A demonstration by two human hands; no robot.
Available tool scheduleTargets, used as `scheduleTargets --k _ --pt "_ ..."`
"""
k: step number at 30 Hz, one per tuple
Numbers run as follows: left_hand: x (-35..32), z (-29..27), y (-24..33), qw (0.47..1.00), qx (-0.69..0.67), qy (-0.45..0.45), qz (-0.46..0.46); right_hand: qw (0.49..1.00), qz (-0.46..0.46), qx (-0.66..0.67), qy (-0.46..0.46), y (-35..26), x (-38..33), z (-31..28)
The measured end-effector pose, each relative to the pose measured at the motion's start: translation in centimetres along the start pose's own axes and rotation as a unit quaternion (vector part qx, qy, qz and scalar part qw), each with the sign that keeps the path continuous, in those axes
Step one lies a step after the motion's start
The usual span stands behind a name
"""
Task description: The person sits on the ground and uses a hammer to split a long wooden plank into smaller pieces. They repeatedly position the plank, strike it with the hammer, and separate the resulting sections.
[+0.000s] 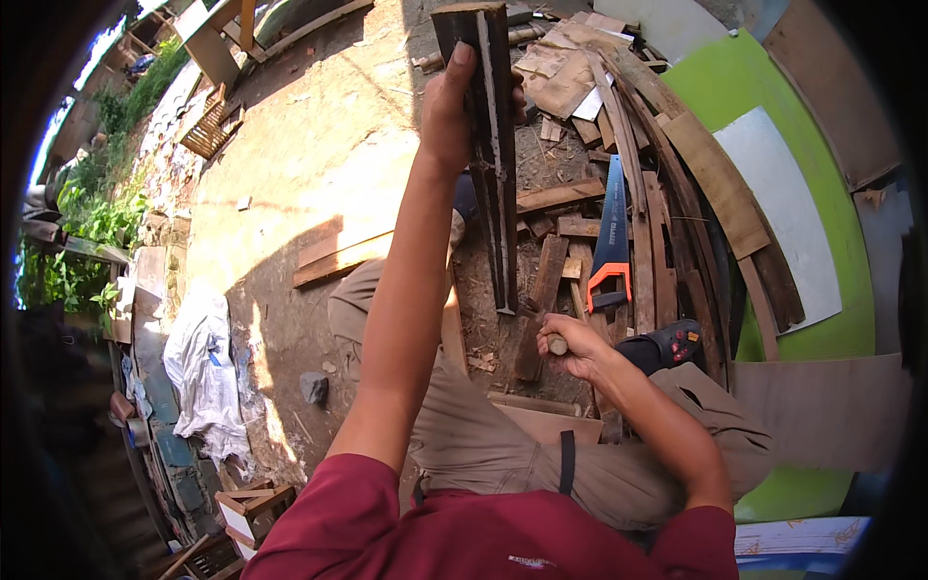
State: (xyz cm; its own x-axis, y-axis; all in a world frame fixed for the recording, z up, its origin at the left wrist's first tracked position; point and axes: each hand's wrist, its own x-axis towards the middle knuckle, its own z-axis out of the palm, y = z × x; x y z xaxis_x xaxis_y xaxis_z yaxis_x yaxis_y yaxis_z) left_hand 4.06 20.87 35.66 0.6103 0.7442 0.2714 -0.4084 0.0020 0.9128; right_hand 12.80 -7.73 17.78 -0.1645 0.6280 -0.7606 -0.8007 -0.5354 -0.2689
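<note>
The long dark weathered wooden plank (491, 145) stood upright, left hand (454, 106) clenched around its top; right hand (570, 345) gripped a wooden tool handle (557, 344), best struck squarely.

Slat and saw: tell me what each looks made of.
Slat in the left hand: looks like dark, weathered wood, rough and split along the grain. Saw: blue blade, probably painted metal; orange handle looks plastic, smooth and bright.

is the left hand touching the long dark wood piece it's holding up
Touching. The head view shows the left hand wrapped around the upper part of the long dark wood piece, thumb pressed on its face.
</note>
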Motion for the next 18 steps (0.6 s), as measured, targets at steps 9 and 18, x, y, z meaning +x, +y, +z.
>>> scheduleTargets --k 9,18 --pt "0.1 0.0 -0.1 0.998 -0.049 0.027 0.023 0.977 -0.019 0.179 -0.117 -3.6 -8.8 8.6" --pt "-0.3 0.0 0.2 1.000 0.000 0.000 0.016 0.935 0.003 0.292 -0.200 -7.7 -13.1 14.4"
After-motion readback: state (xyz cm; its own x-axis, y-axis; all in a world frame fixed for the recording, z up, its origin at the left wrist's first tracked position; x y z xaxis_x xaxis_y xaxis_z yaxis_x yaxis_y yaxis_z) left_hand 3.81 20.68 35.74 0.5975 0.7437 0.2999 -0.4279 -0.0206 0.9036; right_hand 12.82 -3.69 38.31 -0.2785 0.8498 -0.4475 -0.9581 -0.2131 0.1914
